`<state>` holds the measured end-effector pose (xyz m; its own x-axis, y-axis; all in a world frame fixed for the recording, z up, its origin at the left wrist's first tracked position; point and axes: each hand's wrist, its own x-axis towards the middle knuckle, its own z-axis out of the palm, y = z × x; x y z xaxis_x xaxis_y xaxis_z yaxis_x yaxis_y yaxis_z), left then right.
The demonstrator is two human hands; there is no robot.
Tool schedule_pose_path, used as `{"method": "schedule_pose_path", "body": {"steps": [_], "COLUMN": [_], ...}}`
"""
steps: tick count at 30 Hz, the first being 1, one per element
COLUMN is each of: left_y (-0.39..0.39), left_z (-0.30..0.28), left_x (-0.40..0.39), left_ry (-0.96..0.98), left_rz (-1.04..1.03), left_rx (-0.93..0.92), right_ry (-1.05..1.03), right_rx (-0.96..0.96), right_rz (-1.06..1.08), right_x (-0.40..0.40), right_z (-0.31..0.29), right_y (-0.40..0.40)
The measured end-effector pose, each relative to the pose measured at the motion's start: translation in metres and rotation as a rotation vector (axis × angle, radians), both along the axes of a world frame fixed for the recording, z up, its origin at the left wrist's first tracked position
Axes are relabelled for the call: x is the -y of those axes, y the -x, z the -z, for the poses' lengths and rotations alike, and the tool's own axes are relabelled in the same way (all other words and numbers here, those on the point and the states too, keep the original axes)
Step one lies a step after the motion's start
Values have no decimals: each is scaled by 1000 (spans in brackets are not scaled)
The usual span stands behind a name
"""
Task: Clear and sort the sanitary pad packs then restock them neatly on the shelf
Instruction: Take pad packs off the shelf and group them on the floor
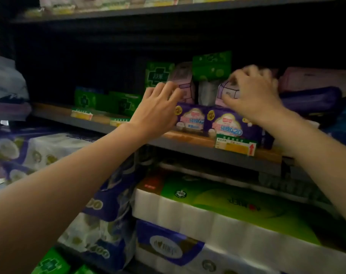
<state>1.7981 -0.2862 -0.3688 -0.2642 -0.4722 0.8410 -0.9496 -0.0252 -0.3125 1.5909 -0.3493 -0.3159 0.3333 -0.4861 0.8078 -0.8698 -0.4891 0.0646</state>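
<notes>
On the far left of the shelf [189,138] I see low green packs [109,101] lying behind two yellow price tags [81,115]. Moving right, my left hand [158,107] reaches in with its fingers spread and relaxed, the tips against a pale pink pack [183,82] that stands on the purple packs [217,121] at the shelf's front edge. A taller green pack [158,74] stands just behind the pink one. Between my hands sits a grey-white pack [206,92] with another green pack [211,66] on top of it. My right hand [253,91] is curled over a second pale pink pack [228,91], thumb in front and fingers over the top; motion blur hides how firmly it grips. The two hands are apart, one on each pink pack. Below the purple packs, a green and yellow price label [235,145] with a red arrow is clipped to the shelf edge. To the far right lie a pink pack [316,78] above a dark purple one [310,99]. Underneath the shelf, bulk tissue rolls [207,214] are stacked.
</notes>
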Motion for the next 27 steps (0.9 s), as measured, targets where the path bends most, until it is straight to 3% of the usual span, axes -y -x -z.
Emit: {"method": "schedule_pose_path", "body": {"steps": [3,7,12,14,21,22,24,27], "left_y": [11,30,50,49,62,62,57,39], "left_z": [0,3,4,1,-42,-48,-54,-54], "left_x": [18,33,50,57,81,84,87,88], "left_ry": [-97,-167,-270,-316,-582,-615,-637,-564], "left_rz": [-73,-100,20,50,121,91,26,-46], "left_rx": [15,-26,-173,-142,-100,-79,-56,-80], "right_ry": [-397,-679,-513,-432,-149,-236,-465,-396], "right_rx": [43,-72,6,63,-189,-140,146,696], "right_rz": [255,162,41,-72,-478,-515,-598,-463], "right_x": [34,55,64,60,50,50,51,69], "right_z": [-7,6,18,17,7,2,-9,-22], "right_y": [31,47,46,49,36,37,41,50]}}
